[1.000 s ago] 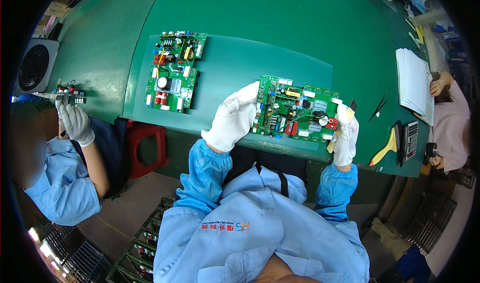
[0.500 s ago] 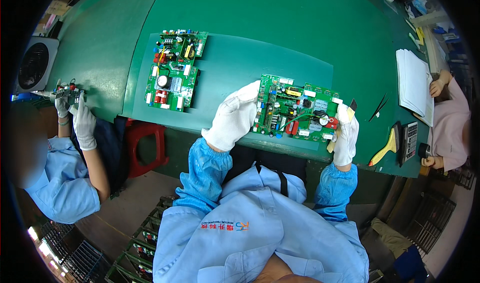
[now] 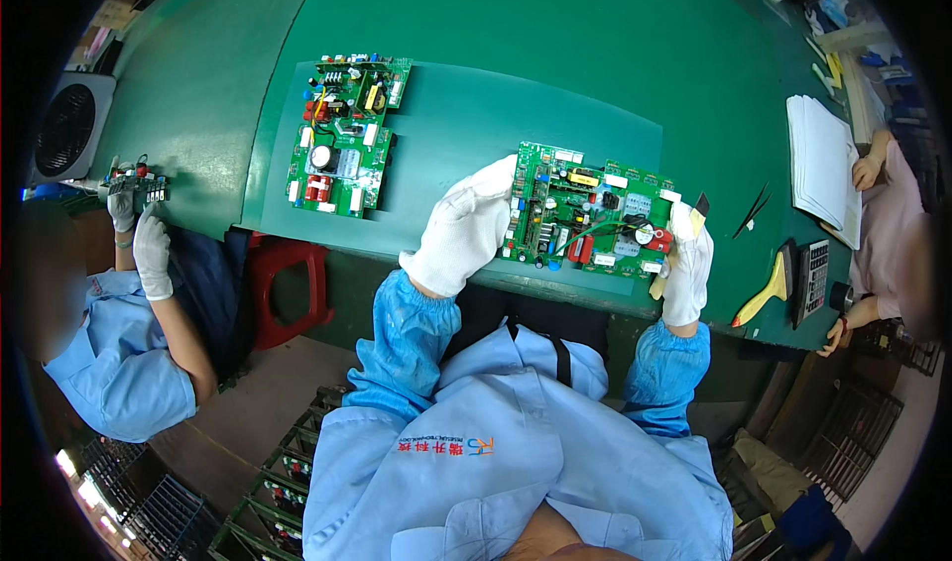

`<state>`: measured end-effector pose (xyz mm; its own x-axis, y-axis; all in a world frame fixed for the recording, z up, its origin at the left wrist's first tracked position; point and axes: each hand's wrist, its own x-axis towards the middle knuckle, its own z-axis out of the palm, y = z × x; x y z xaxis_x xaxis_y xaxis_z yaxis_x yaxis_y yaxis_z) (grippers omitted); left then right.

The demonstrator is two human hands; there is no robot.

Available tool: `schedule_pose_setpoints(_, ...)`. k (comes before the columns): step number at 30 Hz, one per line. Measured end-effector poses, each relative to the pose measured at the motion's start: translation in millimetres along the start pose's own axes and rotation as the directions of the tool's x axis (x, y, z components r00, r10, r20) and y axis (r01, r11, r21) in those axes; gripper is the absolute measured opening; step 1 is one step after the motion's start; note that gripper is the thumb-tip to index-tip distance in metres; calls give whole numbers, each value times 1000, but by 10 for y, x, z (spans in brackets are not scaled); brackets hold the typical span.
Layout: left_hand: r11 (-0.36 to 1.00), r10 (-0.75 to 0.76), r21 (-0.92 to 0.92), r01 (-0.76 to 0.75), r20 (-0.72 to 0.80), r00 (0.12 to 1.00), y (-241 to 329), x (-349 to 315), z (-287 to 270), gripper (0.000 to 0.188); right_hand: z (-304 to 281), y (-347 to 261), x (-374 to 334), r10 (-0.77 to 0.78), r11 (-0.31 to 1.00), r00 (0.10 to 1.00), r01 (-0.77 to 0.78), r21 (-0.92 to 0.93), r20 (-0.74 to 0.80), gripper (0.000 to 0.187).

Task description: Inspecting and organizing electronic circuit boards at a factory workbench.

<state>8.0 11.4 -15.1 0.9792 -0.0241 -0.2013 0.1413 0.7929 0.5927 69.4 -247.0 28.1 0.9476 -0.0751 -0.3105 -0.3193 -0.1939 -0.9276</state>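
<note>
A green circuit board crowded with parts is held level at the front of the bench. My left hand, in a white glove, grips its left edge. The gloved right hand closes on the board's right edge, beside a red component. A thin item with a dark tip and pale yellow body sticks out past the right fingers; its kind is not clear. A second circuit board of similar make lies to the left on the green mat, touched by neither hand.
Right of my hand lie tweezers, a yellow-handled brush, a calculator and a paper stack by a person. At left a co-worker's gloved hands hold a small board, near a fan and a red stool.
My hands and the board stay almost still. The co-worker at left has lowered a hand from the small board. At right, the other person's lower hand has shifted toward me.
</note>
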Motion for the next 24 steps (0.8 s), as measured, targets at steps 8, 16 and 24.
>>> schedule_pose_setpoints(8,1000,0,-11,1,35,999,17,-1,-16,55,-2,-6,-5,-42,999,999,42,-27,15,38)
schedule_pose_setpoints(16,997,-30,-74,30,9,1000,28,2,36,66,21,-27,2,-8,1000,1000,8,4,17,36)
schedule_pose_setpoints(24,990,-23,-136,30,56,998,21,-2,-17,52,14,25,30,-11,1000,1000,11,25,14,35)
